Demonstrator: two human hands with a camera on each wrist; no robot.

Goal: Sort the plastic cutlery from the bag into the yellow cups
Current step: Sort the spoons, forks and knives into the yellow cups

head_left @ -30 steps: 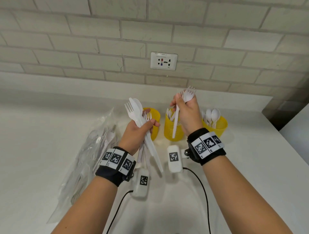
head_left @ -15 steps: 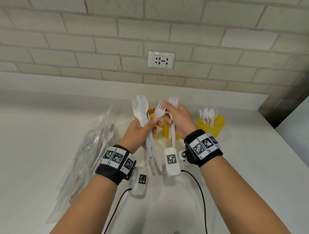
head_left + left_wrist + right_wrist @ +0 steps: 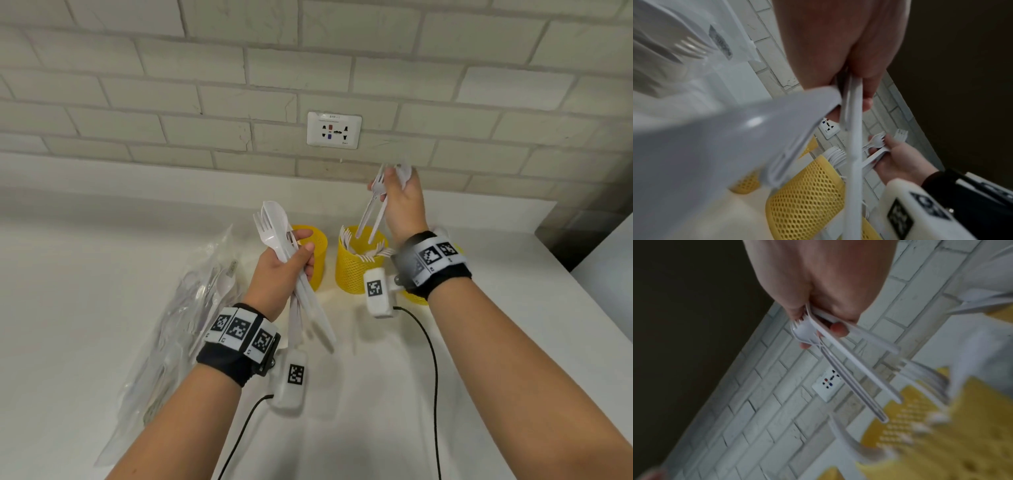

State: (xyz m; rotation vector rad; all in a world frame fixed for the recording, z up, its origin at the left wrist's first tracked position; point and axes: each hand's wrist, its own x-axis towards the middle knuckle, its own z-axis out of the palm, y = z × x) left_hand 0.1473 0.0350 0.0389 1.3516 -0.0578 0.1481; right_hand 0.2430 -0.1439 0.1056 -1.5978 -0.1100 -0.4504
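My left hand (image 3: 284,270) grips a bundle of white plastic cutlery (image 3: 274,226), heads up, in front of the left yellow cup (image 3: 317,243). That bundle (image 3: 853,146) crosses the left wrist view. My right hand (image 3: 400,198) pinches white forks (image 3: 371,212) by their heads, handles hanging down over the middle yellow cup (image 3: 356,270), which holds several forks. In the right wrist view the pinched forks (image 3: 849,369) point at the mesh cup (image 3: 920,426). A third yellow cup (image 3: 416,296) is mostly hidden behind my right wrist. The clear bag (image 3: 185,308) lies at left with cutlery inside.
A white counter (image 3: 102,260) runs to a brick wall with a socket plate (image 3: 334,130). The counter's right edge (image 3: 589,329) drops off beside a dark gap. Black cables (image 3: 433,377) trail from the wrist cameras toward me.
My right hand took a fork from the left bundle, then moved right and up, and now holds forks above the middle cup. The left hand stayed put with its bundle.
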